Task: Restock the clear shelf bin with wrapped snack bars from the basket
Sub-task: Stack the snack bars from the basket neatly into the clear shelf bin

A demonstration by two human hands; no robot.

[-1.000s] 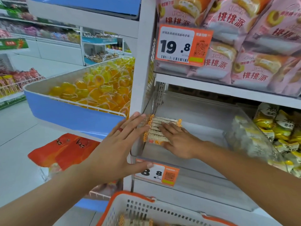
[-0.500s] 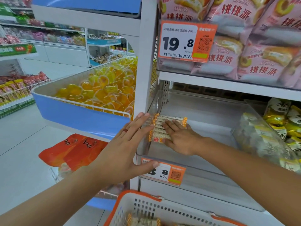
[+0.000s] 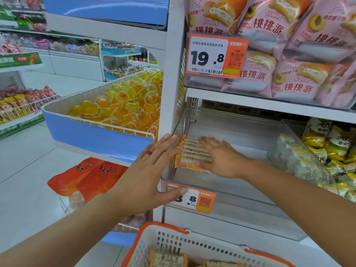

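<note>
Shop shelving: right hand (image 3: 221,157) flat on bars (image 3: 192,151) at bin's (image 3: 250,197) left wall, long axes crosswise; left hand (image 3: 150,170) open outside.

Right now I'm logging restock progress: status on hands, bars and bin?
Right hand flat on snack bars in clear bin. Left hand open against bin's outer corner. More bars in basket. Nothing blocking.

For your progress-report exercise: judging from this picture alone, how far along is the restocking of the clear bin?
Done: one row of bars lies in the bin's left front corner. In hand: the right hand presses flat on that row; the left hand rests outside the bin's wall. Left: most of the bin floor is bare, and more bars show in the basket.
</note>
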